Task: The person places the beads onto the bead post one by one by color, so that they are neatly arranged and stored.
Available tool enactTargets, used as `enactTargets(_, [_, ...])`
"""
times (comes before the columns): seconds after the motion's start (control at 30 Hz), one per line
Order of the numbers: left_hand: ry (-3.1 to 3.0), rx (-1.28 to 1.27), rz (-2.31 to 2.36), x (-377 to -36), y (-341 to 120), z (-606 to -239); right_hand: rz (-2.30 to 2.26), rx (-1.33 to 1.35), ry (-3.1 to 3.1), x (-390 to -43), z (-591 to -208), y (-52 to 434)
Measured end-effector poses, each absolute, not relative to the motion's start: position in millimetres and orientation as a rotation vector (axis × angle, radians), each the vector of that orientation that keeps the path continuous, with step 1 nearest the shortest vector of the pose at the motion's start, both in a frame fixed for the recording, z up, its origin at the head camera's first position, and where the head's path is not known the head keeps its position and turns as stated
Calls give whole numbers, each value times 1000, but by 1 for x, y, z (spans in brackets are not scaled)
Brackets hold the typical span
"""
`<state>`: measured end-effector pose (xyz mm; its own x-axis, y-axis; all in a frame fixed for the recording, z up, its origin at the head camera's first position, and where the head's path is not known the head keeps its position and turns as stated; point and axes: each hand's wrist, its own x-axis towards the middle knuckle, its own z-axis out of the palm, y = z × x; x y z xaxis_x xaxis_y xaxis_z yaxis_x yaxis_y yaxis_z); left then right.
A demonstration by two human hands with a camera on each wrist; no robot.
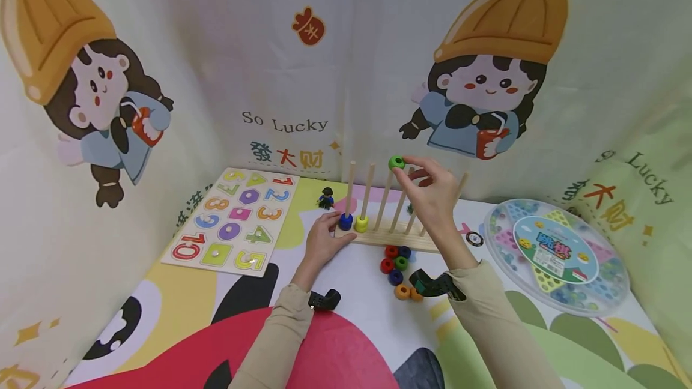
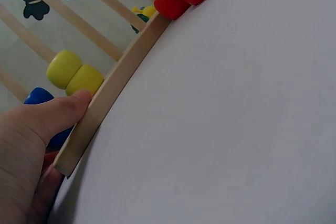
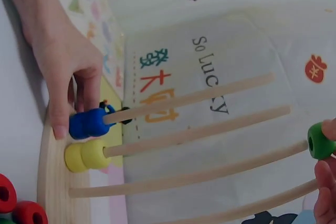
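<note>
My right hand (image 1: 434, 192) pinches a green bead (image 1: 397, 162) between thumb and fingers, at the top of the third peg. In the right wrist view the green bead (image 3: 317, 141) has its hole toward that peg's tip. My left hand (image 1: 325, 241) grips the left end of the wooden peg rack (image 2: 116, 82), thumb along the front edge. Two blue beads (image 3: 89, 123) sit stacked on the first peg and two yellow beads (image 2: 76, 73) on the second. The other pegs rise bare, some partly behind my right hand.
Several red, blue, green and orange beads (image 1: 396, 277) lie in front of the rack. A number puzzle board (image 1: 229, 221) lies left, a round checkers box (image 1: 557, 257) right. Behind the rack stands a small toy figure (image 1: 326, 198); a black-and-white disc (image 1: 474, 239) lies right of it.
</note>
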<state>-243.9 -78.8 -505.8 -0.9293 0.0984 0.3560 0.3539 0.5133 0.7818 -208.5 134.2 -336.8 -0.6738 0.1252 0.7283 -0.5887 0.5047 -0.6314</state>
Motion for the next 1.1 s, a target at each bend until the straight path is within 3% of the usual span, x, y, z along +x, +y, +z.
enactTargets(0.67, [-2506,-369,-1366,-244,-78,-505,1197,318,-2099,-211,-335,128])
enactTargets(1.1, [-2506,-377,-1360,-245,-79,-502,1159,382,-2065,-196,-365,156])
